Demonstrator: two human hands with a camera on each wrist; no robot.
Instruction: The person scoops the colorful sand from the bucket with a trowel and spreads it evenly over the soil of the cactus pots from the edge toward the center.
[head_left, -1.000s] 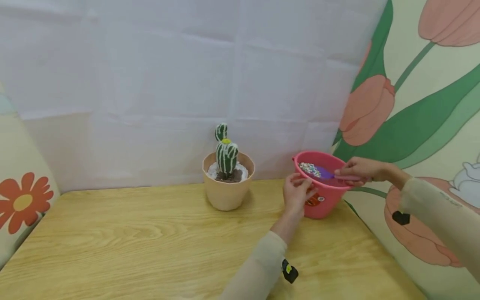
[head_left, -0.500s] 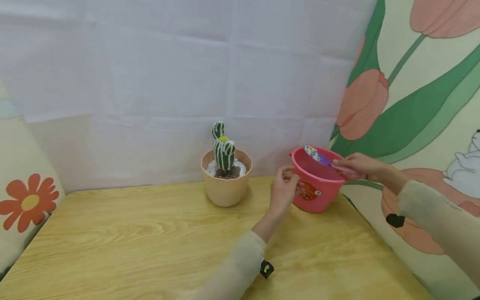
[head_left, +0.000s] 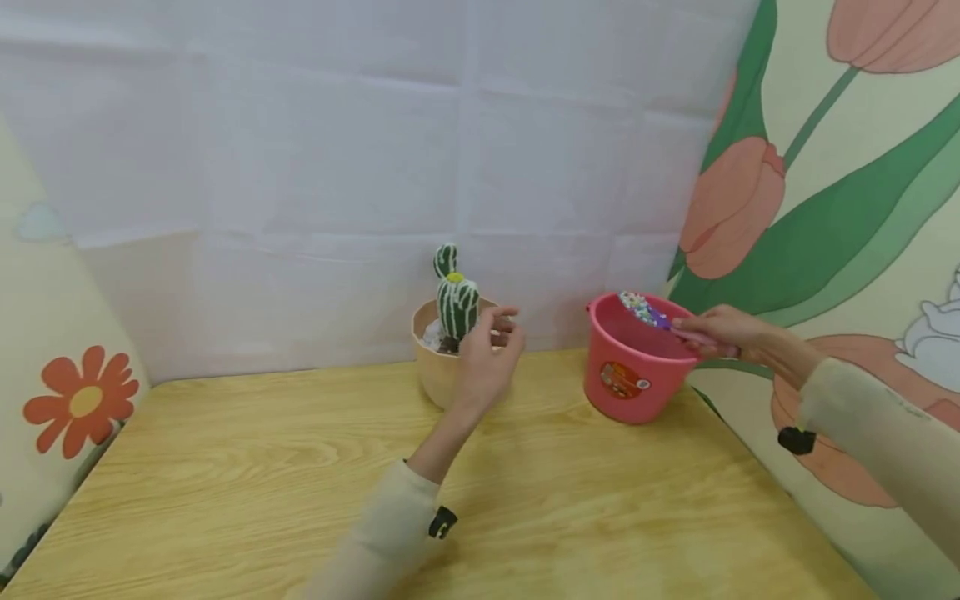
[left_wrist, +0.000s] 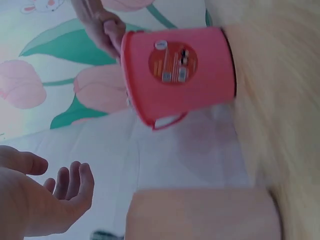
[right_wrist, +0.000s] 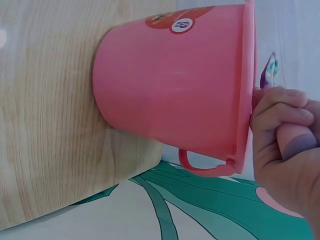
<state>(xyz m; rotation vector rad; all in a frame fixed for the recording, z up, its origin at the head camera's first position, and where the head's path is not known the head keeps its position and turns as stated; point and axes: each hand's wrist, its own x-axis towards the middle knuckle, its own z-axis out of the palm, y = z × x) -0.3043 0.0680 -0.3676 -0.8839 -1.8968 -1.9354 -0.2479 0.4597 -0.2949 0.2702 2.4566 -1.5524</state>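
My right hand (head_left: 722,327) grips the pink handle of a small trowel (head_left: 660,320) with a purple blade. Multicoloured pebbles (head_left: 635,306) lie on the blade, which is over the mouth of a pink bucket (head_left: 626,398). In the right wrist view, fingers wrap round the handle close to the bucket's rim. My left hand (head_left: 486,357) holds nothing and is at the right side of a beige flowerpot (head_left: 435,371), partly hiding it. Relaxed, slightly bent fingers show in the left wrist view. A green-and-white striped cactus (head_left: 457,307) stands in the pot, with white material (head_left: 432,335) around its base.
A wood-grain table (head_left: 285,467) carries the pot and the bucket. Behind it hangs a white sheet (head_left: 315,167). A wall printed with tulips (head_left: 738,208) runs along the right, close to the bucket.
My left hand has left the bucket's rim and moved left to the flowerpot. The trowel with its pebbles has risen from inside the bucket to its rim level in my right hand.
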